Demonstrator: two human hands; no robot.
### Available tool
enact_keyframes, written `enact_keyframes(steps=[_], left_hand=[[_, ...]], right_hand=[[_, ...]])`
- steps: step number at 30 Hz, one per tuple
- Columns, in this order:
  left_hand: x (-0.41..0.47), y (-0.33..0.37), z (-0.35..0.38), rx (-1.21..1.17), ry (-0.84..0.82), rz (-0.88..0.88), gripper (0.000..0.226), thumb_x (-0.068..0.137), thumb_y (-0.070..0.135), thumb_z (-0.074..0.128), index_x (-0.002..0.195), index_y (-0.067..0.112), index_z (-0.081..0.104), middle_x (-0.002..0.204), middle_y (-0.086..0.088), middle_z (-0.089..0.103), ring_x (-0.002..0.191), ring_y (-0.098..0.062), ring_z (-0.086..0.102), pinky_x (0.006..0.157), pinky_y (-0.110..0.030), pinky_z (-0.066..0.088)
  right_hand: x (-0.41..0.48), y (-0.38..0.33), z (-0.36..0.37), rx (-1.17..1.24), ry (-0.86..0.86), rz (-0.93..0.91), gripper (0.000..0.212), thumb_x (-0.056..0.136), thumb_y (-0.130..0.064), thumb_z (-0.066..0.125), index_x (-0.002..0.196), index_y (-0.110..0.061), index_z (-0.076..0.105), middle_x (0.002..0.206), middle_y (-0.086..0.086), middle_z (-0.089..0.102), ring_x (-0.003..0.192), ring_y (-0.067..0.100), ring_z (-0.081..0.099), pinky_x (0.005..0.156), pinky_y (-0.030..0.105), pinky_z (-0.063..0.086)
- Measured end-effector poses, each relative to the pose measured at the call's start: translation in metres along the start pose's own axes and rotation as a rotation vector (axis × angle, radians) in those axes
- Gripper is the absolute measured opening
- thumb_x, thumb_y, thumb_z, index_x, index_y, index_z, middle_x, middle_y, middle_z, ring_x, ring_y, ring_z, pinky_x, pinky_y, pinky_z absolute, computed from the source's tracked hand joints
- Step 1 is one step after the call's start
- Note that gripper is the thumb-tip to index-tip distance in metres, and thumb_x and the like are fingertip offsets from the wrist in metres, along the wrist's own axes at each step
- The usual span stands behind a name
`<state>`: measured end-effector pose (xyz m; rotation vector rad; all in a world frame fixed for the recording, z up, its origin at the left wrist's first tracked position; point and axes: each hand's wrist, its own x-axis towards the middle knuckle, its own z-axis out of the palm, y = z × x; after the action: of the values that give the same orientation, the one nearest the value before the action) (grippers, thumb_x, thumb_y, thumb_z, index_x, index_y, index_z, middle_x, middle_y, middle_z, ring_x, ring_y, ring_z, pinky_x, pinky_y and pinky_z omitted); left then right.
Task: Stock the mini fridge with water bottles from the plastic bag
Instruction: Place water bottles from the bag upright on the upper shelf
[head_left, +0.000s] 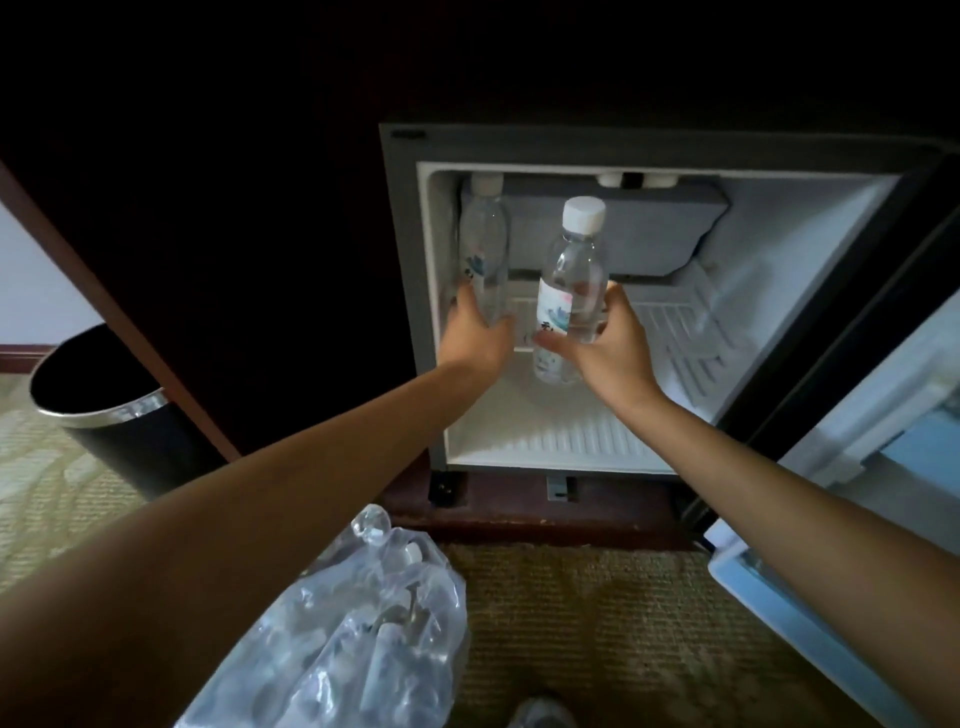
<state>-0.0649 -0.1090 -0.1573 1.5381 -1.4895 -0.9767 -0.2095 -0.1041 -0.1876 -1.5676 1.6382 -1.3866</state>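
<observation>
Plastic bag (353, 639) lies nearest; inside the mini fridge (805, 260), the left bottle (485, 244) is gripped upright by the left hand (475, 340), the right bottle (571, 270) alongside by the right hand (613, 353).

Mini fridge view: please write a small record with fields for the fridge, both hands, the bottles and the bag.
fridge: mini fridge, its door open to the right
left side: left hand grips left bottle, upright by the fridge's left wall
right side: right hand grips right bottle, upright, white cap, near the middle
bag: plastic bag on the carpet, more bottles inside
nearby: black bin at the left
</observation>
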Motion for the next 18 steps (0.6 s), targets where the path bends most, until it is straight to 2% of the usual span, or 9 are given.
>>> enact_keyframes(steps=[1,3,5,8,11,13,15,18], left_hand=[[0.006,0.000,0.003,0.034,0.008,-0.027,0.072,0.097,0.025,0.047,0.153,0.023,0.001,0.157,-0.006,0.017,0.138,-0.027,0.031,0.096,-0.026,0.034],[0.015,0.000,0.010,0.102,0.033,-0.058,0.079,0.095,0.017,0.048,0.152,0.022,-0.007,0.159,-0.005,0.007,0.140,-0.027,0.028,0.101,-0.029,0.035],[0.023,-0.001,0.013,0.137,0.062,-0.057,0.081,0.094,0.012,0.048,0.152,0.020,-0.009,0.159,-0.008,0.006,0.140,-0.027,0.028,0.104,-0.031,0.033],[0.035,-0.006,0.018,0.120,0.103,-0.020,0.076,0.094,0.007,0.047,0.152,0.014,-0.002,0.155,-0.017,0.021,0.138,-0.031,0.030,0.107,-0.034,0.030],[0.043,-0.015,0.025,0.144,0.171,-0.048,0.077,0.094,0.014,0.048,0.152,0.018,-0.002,0.159,-0.006,0.011,0.143,-0.024,0.020,0.111,-0.027,0.023],[0.050,-0.019,0.028,0.148,0.189,-0.047,0.075,0.093,0.016,0.050,0.152,0.018,0.003,0.159,-0.002,0.011,0.145,-0.021,0.017,0.112,-0.025,0.019],[0.056,-0.022,0.029,0.112,0.201,-0.037,0.072,0.092,0.014,0.050,0.152,0.019,0.010,0.158,0.001,0.016,0.144,-0.019,0.019,0.112,-0.025,0.020],[0.059,-0.026,0.030,0.128,0.221,-0.001,0.068,0.091,0.014,0.050,0.150,0.020,0.015,0.155,0.000,0.024,0.140,-0.022,0.029,0.109,-0.028,0.027]], right_hand=[[0.006,0.001,-0.001,0.025,-0.013,0.017,0.063,0.067,-0.026,0.085,0.117,-0.016,0.049,0.109,-0.005,0.061,0.098,0.013,0.060,0.079,0.026,0.050],[0.017,0.004,0.000,0.070,-0.037,0.040,0.061,0.070,-0.019,0.083,0.118,-0.013,0.047,0.104,-0.009,0.059,0.091,0.006,0.059,0.074,0.015,0.046],[0.028,0.009,0.001,0.107,-0.030,0.043,0.061,0.070,-0.013,0.083,0.117,-0.009,0.045,0.101,-0.007,0.058,0.089,0.004,0.058,0.070,0.010,0.045],[0.044,0.019,0.007,0.135,-0.009,0.053,0.064,0.068,-0.009,0.083,0.117,-0.005,0.041,0.107,0.002,0.057,0.096,0.015,0.059,0.078,0.021,0.049],[0.058,0.030,0.013,0.138,-0.041,0.080,0.067,0.071,-0.011,0.081,0.123,-0.007,0.038,0.114,0.003,0.056,0.101,0.018,0.058,0.082,0.028,0.049],[0.067,0.036,0.016,0.162,-0.073,0.097,0.070,0.073,-0.013,0.081,0.127,-0.012,0.036,0.115,0.002,0.058,0.105,0.020,0.060,0.088,0.036,0.052],[0.075,0.040,0.021,0.149,-0.122,0.095,0.073,0.074,-0.014,0.080,0.131,-0.015,0.034,0.121,0.005,0.059,0.109,0.021,0.060,0.094,0.042,0.050],[0.080,0.045,0.029,0.116,-0.145,0.098,0.075,0.075,-0.016,0.079,0.136,-0.019,0.034,0.127,0.005,0.057,0.112,0.021,0.057,0.095,0.044,0.049]])
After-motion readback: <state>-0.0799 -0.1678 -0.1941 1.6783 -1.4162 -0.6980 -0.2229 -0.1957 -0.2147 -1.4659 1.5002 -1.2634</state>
